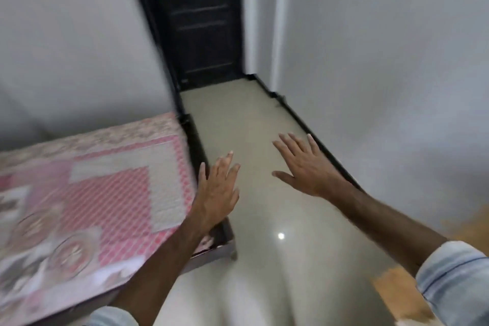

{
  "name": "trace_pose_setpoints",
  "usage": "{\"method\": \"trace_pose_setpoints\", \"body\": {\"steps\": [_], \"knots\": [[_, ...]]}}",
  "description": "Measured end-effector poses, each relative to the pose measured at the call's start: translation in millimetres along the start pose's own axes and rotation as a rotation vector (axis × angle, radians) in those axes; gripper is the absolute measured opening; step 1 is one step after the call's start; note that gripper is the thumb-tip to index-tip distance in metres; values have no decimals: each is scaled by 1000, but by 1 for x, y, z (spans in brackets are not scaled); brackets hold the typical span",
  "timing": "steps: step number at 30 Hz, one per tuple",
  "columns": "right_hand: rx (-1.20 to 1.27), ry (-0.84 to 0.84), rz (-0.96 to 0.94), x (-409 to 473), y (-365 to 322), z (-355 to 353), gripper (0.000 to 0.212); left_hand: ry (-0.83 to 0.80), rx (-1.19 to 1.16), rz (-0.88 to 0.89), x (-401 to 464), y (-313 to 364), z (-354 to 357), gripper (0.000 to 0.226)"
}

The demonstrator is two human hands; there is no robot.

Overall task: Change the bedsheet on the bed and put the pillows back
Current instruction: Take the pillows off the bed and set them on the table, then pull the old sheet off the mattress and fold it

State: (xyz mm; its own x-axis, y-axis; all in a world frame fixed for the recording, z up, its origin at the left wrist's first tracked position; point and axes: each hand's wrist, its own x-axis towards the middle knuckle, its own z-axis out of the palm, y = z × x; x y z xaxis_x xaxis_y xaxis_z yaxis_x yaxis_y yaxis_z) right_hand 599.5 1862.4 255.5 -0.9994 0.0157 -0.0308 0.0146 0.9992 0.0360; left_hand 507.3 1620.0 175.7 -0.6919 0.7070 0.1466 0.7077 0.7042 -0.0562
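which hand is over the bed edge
The left hand, fingers spread, overlaps the corner of the pink patterned bedsheet. The right hand hangs open over bare floor, clear of the bed.

Both forearms were bare. The right sleeve (455,280) was pale blue fabric, pushed up near the elbow, crossed by thin dark lines. The left sleeve (112,317) showed the same pale blue.

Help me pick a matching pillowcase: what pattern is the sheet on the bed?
Pink and white lattice bedsheet, with a floral border; head view, blurred.
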Motion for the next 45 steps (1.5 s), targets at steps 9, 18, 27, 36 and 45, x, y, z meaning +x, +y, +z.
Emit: {"method": "trace_pose_setpoints", "body": {"steps": [9,18,27,36,45], "knots": [[37,41,-664,164,-350,-3,84,-42,90,-640,-242,-265,-33,70],[21,13,-1131,254,-625,18,81,-80,180,-1084,-402,-398,-40,71],[41,-86,-1501,323,-846,7,95,-129,210,-1475,-493,-515,-65,68],[38,-107,-1694,329,-1045,34,77,-142,183,-1717,-614,-596,-41,68],[0,-161,-1661,314,-1263,51,76,-135,96,-1724,-783,-736,-46,71]]}}
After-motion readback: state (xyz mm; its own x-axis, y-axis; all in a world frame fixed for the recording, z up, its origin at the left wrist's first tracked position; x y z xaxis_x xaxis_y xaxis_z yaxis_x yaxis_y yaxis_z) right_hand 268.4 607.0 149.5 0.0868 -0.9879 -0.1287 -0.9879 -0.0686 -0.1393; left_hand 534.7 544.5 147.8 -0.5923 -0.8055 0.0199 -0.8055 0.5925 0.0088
